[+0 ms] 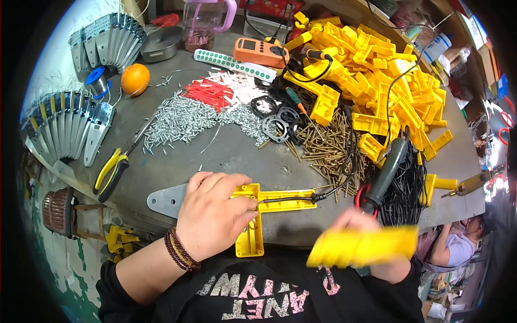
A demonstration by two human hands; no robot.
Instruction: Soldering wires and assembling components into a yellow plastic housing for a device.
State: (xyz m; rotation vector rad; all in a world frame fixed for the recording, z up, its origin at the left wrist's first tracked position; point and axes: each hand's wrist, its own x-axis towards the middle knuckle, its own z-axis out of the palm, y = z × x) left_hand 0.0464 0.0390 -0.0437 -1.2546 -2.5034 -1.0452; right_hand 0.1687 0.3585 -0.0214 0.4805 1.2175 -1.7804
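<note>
At the lower centre lies a yellow T-shaped hollow plastic shell. Our left hand bends over it and a grey flat metal plate; we cannot tell which it clamps. Our right hand, lower right, is closed on a blurred yellow plastic piece. We judge both light, stiff, slightly slippery, best held by outer walls. A thin black cable and a dark-green cylindrical tool crowd the right.
</note>
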